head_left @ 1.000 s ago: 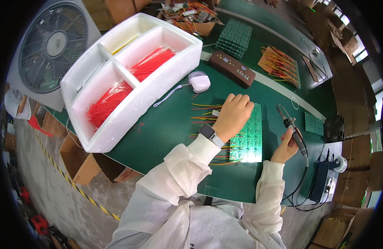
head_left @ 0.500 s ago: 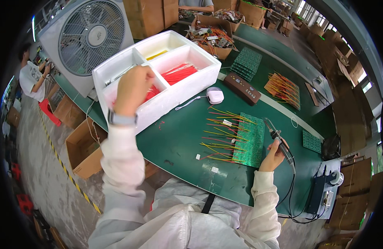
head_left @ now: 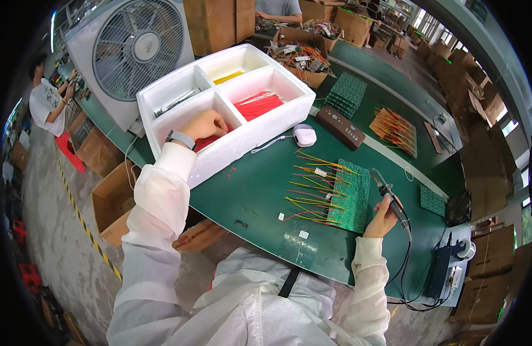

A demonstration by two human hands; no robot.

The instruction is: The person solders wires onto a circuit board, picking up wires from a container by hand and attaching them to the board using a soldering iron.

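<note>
My left hand (head_left: 205, 125) is down in the near-left compartment of a white foam box (head_left: 251, 143), over a bunch of red wires (head_left: 205, 142). Its fingers are curled together, and whatever they may pinch is hidden. My right hand (head_left: 381, 219) grips a soldering iron (head_left: 394, 209), tip pointing up and to the left. Just left of the iron lies a green circuit board panel (head_left: 352, 199). Red and yellow wires (head_left: 312, 187) stick out from its left side. More red wires (head_left: 259, 106) fill another compartment; yellow wires (head_left: 227, 77) lie in the far one.
A large fan (head_left: 140, 49) stands beyond the box. Behind the panel are a brown block (head_left: 340, 126), a white case with a strap (head_left: 304, 135), stacked boards (head_left: 346, 94) and a wired board (head_left: 394, 131). The soldering station (head_left: 444, 268) stands right. Co-worker (head_left: 47, 104) at far left.
My left hand has lowered into the near-left compartment from above it. My right hand still holds the soldering iron in nearly the same place. The view has shifted slightly.
</note>
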